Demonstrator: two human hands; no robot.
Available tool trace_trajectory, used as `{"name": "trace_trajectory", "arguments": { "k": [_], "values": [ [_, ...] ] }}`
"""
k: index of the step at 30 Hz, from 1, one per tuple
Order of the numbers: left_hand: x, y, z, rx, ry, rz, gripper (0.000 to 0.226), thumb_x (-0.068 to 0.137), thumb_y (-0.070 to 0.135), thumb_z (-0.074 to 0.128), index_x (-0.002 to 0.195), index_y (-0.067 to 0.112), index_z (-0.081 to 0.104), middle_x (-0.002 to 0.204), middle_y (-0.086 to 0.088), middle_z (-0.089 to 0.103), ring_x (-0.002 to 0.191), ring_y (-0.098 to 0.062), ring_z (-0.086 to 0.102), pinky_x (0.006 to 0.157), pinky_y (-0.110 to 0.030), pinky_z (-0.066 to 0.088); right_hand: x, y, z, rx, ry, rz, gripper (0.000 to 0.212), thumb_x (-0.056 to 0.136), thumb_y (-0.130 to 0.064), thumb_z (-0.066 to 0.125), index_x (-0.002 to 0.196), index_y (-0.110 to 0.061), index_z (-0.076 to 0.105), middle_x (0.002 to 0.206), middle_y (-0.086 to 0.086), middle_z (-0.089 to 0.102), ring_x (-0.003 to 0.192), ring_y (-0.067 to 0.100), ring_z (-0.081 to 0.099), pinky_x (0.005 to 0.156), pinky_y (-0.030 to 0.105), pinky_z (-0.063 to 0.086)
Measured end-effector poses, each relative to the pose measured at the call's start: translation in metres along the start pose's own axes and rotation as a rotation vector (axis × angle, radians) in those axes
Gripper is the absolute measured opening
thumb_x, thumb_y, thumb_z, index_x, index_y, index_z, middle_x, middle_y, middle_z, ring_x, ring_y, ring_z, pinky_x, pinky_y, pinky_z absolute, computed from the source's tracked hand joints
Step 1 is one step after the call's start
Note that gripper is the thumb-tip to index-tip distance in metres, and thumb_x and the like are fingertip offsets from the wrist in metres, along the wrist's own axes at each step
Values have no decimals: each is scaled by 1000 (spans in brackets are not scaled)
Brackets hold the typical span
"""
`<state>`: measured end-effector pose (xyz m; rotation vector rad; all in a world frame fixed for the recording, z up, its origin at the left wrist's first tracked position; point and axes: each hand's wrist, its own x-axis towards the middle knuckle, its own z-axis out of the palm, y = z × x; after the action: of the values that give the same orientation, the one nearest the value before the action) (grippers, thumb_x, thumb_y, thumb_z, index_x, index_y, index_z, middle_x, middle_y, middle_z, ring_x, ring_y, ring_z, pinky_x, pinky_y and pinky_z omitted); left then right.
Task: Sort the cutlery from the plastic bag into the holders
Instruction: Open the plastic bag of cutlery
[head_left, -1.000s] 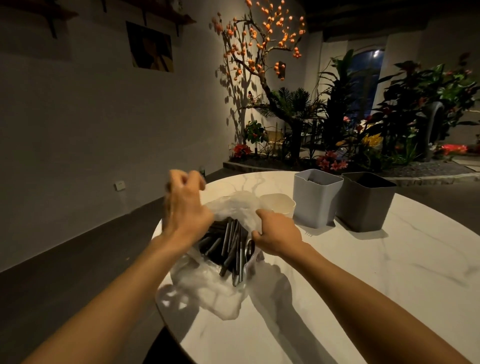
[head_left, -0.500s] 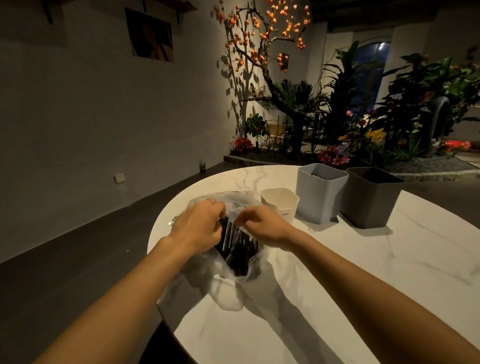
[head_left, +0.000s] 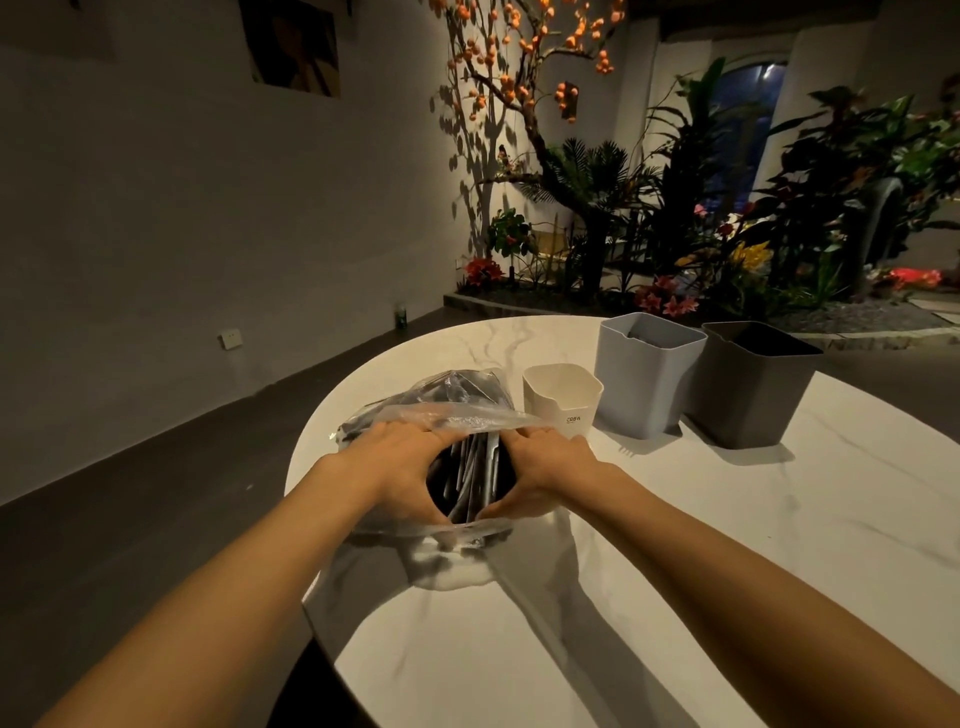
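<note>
Both hands on the plastic bag (head_left: 441, 400) at table (head_left: 779, 545) edge: left hand (head_left: 400, 467) and right hand (head_left: 545, 473) curl fingers around its mouth, spreading it, dark cutlery (head_left: 472, 478) inside; white holder (head_left: 561, 397), light-grey holder (head_left: 644, 379), dark-grey holder (head_left: 753, 384) beside it.
</note>
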<state>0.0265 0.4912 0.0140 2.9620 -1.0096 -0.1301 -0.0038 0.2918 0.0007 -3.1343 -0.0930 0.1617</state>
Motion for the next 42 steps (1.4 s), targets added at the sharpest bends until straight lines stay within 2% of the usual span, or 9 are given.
{"name": "trace_trajectory", "arguments": {
  "k": [5, 10, 14, 17, 19, 23, 29, 35, 42],
  "values": [
    [-1, 1, 1, -4, 16, -15, 117, 49, 85, 73, 148, 51, 23, 145, 7, 49, 130, -24, 48, 113, -48, 41, -3, -7, -7, 64, 22, 43, 103, 58, -77, 78, 143, -28, 44, 138, 2, 48, 130, 25, 42, 105, 45, 39],
    [5, 4, -3, 29, 3, -8, 132, 56, 76, 81, 160, 36, 13, 166, 0, 20, 149, -30, 26, 123, -52, 23, -1, -15, -7, 304, 110, 85, 41, 85, -53, 72, 105, -19, 60, 103, 3, 65, 88, 16, 57, 64, 22, 43],
    [5, 7, -3, 2, -7, -46, 133, 60, 72, 82, 161, 26, 8, 165, -5, 24, 148, -32, 28, 123, -52, 23, 4, -24, 3, 440, 34, 196, 57, 83, -72, 62, 109, -21, 62, 96, 0, 65, 86, 17, 62, 77, 27, 53],
    [4, 12, -4, -28, 17, -53, 124, 65, 69, 81, 159, 25, 13, 156, -7, 38, 141, -31, 39, 119, -48, 30, 13, -35, 9, 381, 41, 348, 112, 48, -99, 51, 122, -16, 58, 108, 6, 61, 98, 24, 59, 87, 34, 53],
    [4, 15, -2, -45, 45, -53, 119, 68, 67, 80, 158, 24, 15, 151, -7, 43, 137, -31, 43, 117, -46, 32, 17, -38, 14, 374, 48, 436, 130, 44, -98, 55, 138, -9, 43, 124, 13, 50, 113, 31, 49, 95, 38, 45],
    [10, 17, 0, -26, 58, -46, 114, 66, 69, 80, 154, 24, 23, 139, -6, 53, 127, -30, 51, 112, -44, 39, 16, -40, 19, 353, 39, 491, 129, 60, -80, 73, 150, -5, 18, 144, 19, 33, 133, 36, 34, 110, 44, 35],
    [17, 12, 5, -37, 38, -30, 103, 63, 66, 82, 145, 27, 35, 130, -1, 58, 123, -27, 55, 107, -43, 43, 20, -28, 26, 376, 11, 495, 117, 61, -68, 81, 147, -9, 28, 138, 13, 42, 126, 32, 40, 105, 41, 42],
    [17, 17, 5, -22, 27, -41, 125, 67, 63, 84, 160, 21, 13, 152, -7, 43, 137, -31, 44, 118, -46, 33, 22, -26, 28, 394, -6, 493, 118, 53, -72, 82, 144, -12, 36, 127, 10, 46, 118, 30, 45, 99, 38, 44],
    [23, 13, 8, -49, 48, -36, 107, 60, 67, 84, 146, 25, 35, 141, -1, 53, 130, -27, 50, 113, -46, 38, 29, -32, 29, 470, 43, 510, 89, 61, -57, 82, 134, -17, 47, 124, 8, 52, 116, 30, 50, 100, 43, 48]
  ]
}}
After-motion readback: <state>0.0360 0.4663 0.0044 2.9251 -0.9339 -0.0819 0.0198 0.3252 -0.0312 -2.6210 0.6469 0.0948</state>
